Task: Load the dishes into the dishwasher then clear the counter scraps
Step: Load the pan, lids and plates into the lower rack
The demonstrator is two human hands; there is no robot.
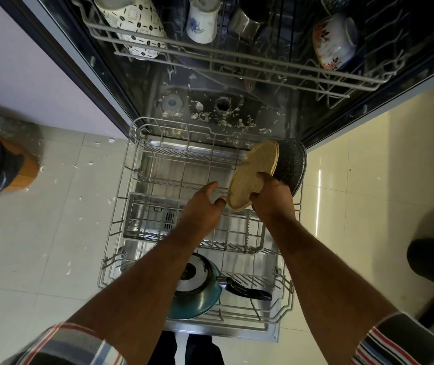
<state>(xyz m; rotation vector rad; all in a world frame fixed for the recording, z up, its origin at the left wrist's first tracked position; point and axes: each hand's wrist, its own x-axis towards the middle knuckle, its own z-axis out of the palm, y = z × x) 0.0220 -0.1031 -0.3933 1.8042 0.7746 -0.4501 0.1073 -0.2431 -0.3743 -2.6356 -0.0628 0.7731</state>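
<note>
**Plate and dark pan over the lower rack**

My right hand (269,194) grips a tan round plate (252,175) at its near edge, thumb on its face, holding it tilted above the right side of the pulled-out lower rack (121,206). A dark speckled pan (293,164) sits just behind the plate, against the same hand. My left hand (202,206) is released, fingers relaxed and spread, its fingertips just beside the plate's near rim. Nearer to me in the rack, a teal frying pan (197,299) lies bottom-up, its black handle pointing right. Far above, the upper rack (237,61) holds 2 white mugs and a floral bowl (333,40). White scraps litter the dishwasher floor and the tiles at left.
</note>
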